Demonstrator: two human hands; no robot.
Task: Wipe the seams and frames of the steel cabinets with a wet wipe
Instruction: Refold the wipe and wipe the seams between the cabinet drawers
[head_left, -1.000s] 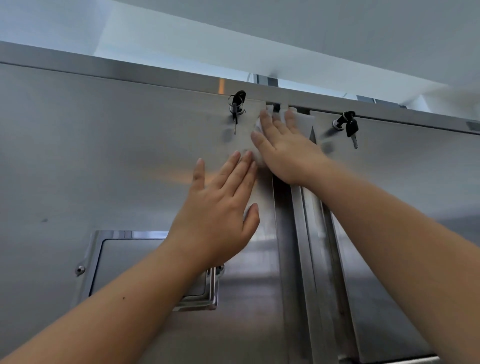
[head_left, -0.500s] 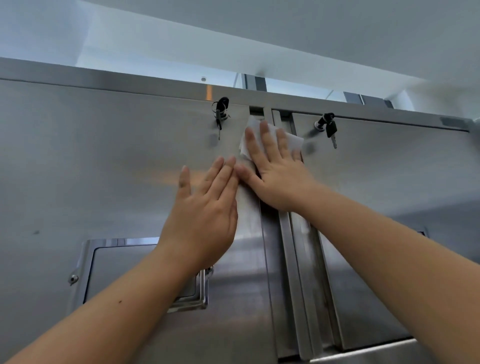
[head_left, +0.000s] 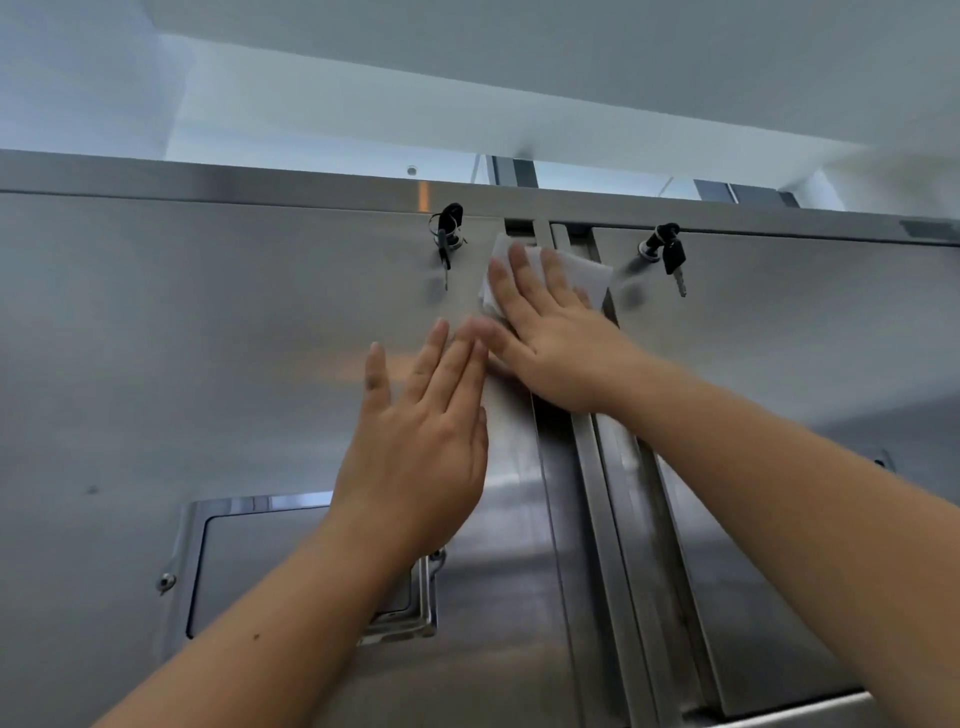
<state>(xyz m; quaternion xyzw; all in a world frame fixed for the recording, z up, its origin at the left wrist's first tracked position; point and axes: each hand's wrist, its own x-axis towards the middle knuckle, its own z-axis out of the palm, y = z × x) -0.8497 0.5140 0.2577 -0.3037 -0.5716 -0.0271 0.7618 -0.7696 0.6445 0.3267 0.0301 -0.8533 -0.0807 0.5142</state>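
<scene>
Two steel cabinet doors meet at a vertical seam (head_left: 587, 493) with a frame strip running down the middle. My right hand (head_left: 550, 338) lies flat on a white wet wipe (head_left: 576, 275), pressing it against the top of the seam just under the upper frame rail (head_left: 260, 179). The wipe shows above and to the right of the fingers. My left hand (head_left: 421, 441) rests flat, fingers together, on the left door (head_left: 182, 338) beside the seam, holding nothing. Its fingertips nearly touch my right hand.
A lock with black keys (head_left: 448, 234) hangs on the left door, another set of keys (head_left: 670, 254) on the right door (head_left: 805, 338). A recessed steel handle plate (head_left: 291, 571) sits low on the left door. White ceiling above.
My right hand with the wipe has slid down a little from the top rail along the seam. My left hand stays flat on the left door.
</scene>
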